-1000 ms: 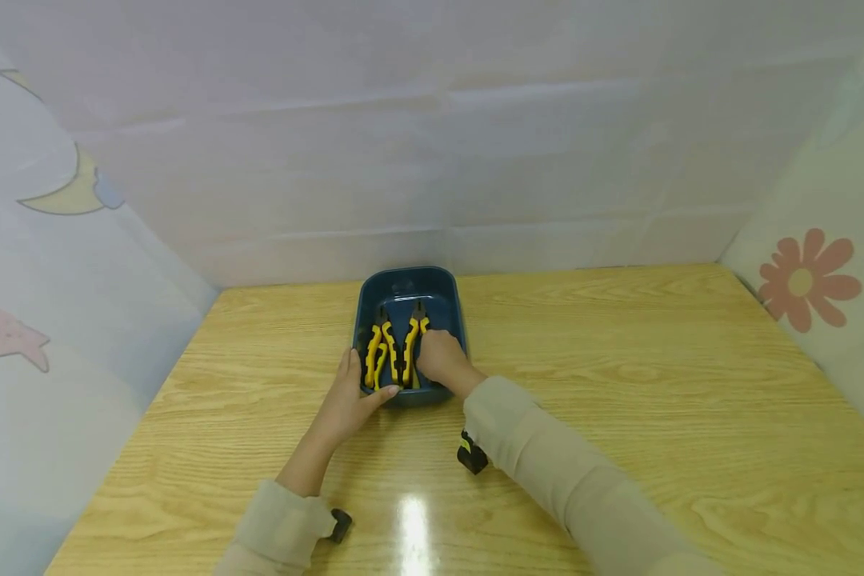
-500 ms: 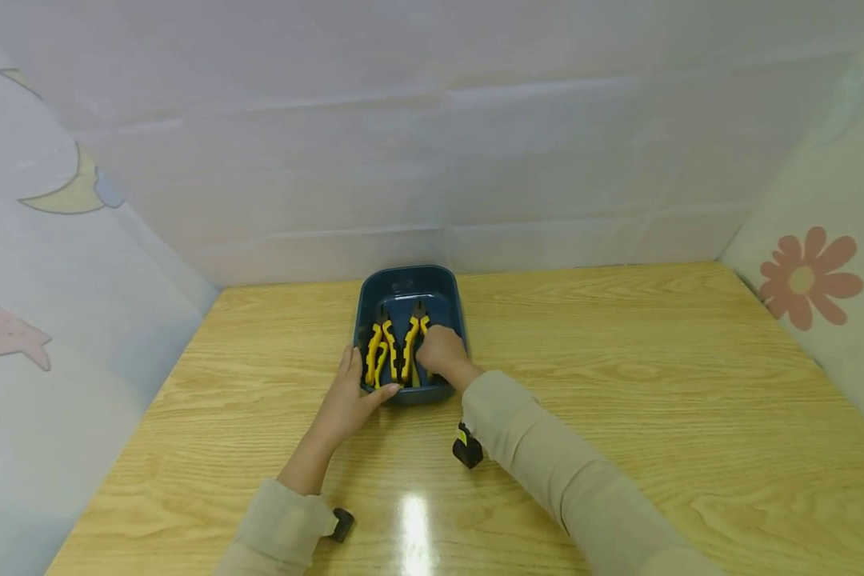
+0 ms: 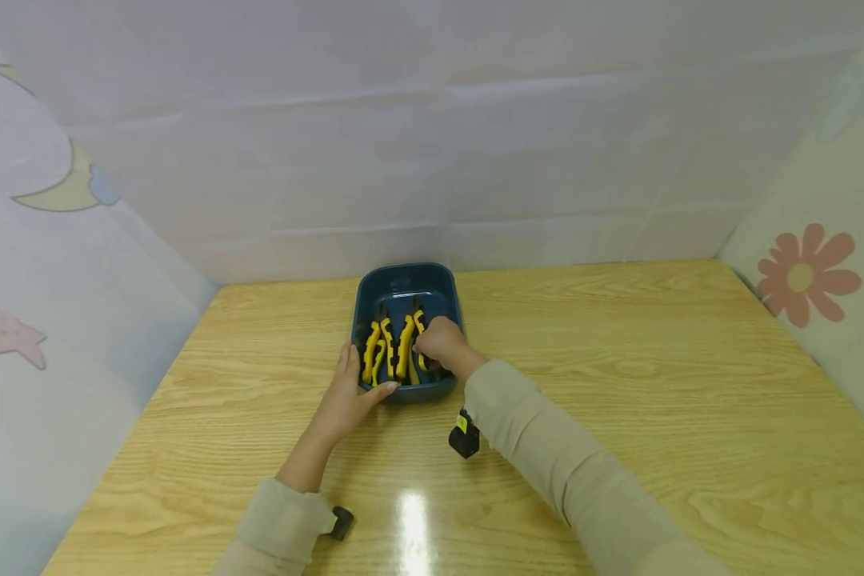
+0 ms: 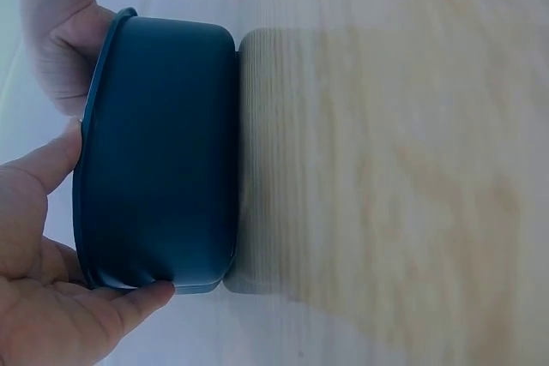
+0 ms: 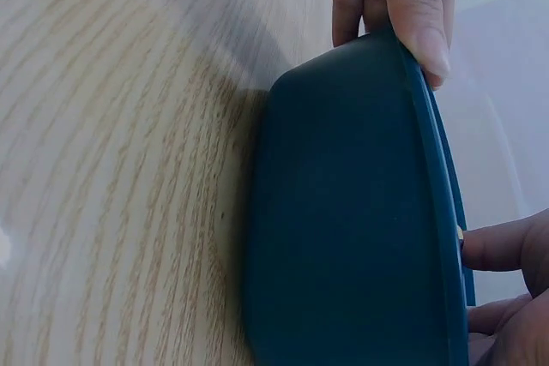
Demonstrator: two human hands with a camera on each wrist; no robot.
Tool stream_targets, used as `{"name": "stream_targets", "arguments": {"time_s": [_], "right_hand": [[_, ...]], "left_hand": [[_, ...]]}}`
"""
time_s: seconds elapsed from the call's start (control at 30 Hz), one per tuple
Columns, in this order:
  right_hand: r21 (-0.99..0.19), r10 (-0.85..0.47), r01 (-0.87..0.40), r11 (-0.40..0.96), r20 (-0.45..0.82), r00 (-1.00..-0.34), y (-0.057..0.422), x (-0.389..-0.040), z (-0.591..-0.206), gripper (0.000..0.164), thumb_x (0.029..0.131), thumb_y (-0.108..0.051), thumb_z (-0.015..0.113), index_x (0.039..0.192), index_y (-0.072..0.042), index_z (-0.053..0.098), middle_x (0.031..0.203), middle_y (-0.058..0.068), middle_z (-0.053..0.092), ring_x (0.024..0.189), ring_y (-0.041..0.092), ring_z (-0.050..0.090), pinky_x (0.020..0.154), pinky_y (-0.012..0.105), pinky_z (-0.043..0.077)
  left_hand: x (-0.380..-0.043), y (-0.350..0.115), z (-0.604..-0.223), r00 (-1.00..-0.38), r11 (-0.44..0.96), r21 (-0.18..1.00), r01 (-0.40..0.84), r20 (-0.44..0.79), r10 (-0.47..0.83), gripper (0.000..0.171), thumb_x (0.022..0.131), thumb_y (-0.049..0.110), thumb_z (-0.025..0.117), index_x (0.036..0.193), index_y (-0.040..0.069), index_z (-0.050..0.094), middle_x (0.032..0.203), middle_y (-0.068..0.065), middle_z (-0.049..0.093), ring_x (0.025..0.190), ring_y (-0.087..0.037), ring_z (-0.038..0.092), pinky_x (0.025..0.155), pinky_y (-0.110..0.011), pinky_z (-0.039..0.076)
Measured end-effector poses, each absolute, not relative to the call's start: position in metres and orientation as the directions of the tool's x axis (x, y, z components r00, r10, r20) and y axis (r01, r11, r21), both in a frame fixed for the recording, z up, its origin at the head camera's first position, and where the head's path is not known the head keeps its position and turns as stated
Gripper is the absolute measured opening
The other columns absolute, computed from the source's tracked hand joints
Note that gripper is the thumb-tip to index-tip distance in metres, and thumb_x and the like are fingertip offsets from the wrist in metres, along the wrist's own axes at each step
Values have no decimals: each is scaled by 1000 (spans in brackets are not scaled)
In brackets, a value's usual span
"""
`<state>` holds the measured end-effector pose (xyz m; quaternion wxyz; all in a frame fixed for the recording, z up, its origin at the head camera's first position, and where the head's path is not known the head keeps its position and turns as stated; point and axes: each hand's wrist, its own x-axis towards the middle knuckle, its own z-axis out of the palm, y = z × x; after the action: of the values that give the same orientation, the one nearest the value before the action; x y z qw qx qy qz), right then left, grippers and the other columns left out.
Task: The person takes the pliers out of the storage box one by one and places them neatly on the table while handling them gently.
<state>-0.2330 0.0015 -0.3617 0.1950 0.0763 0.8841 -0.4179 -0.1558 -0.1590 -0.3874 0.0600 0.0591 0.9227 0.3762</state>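
In the head view a dark blue rectangular tub (image 3: 406, 276) stands on the table, holding yellow-and-black pliers. One pair of pliers (image 3: 389, 344) lies at the left; a second pair of pliers (image 3: 406, 348) lies right of it, jaws toward the back. My left hand (image 3: 344, 400) grips the tub's near left corner, thumb over the front rim and fingers along the side. My right hand (image 3: 442, 342) reaches inside with fingers curled, pinching the right-hand pliers by a handle. Both wrist views show the tub's outer wall (image 4: 159, 152); its contents are mostly hidden there.
The wood-grain table (image 3: 619, 384) runs back to a pale cloth wall (image 3: 439, 176) close behind the tub. Printed cloth sides (image 3: 799, 280) border the table left and right. A black wrist camera (image 3: 464, 436) hangs below the right cuff.
My right hand has shifted slightly inside the tub, and more of the right pliers' outer handle shows beside its fingers. The left hand keeps its hold on the corner.
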Motion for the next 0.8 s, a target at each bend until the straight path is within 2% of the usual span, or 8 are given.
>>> {"name": "stream_targets", "arguments": {"time_s": [0.4, 0.63, 0.8], "right_hand": [[-749, -28, 367, 552, -456, -889, 3, -237, -360, 22, 78, -5, 62, 97, 6, 56, 80, 13, 49, 62, 23, 54, 55, 33, 51], [-783, -56, 429, 451, -504, -862, 6, -237, -358, 21, 77, -1, 62, 94, 7, 55, 70, 13, 48, 51, 21, 50, 57, 35, 51], [-787, -56, 436, 436, -507, -860, 5, -234, -358, 24, 77, 1, 61, 98, 8, 53, 67, 13, 47, 47, 20, 48, 60, 36, 50]], "left_hand": [[-156, -158, -389, -984, 685, 726, 64, -67, 163, 93, 80, 43, 56, 137, -1, -3, 141, -13, -13, 126, -35, 5, 98, -48, 18], [-157, -157, -388, -984, 683, 729, 45, -84, 154, 93, 80, 43, 56, 137, -1, -4, 142, -12, -13, 126, -34, 6, 98, -47, 17], [-157, -158, -388, -985, 684, 728, 38, -90, 150, 94, 80, 44, 56, 136, -1, -4, 142, -13, -13, 127, -34, 5, 98, -47, 16]]}}
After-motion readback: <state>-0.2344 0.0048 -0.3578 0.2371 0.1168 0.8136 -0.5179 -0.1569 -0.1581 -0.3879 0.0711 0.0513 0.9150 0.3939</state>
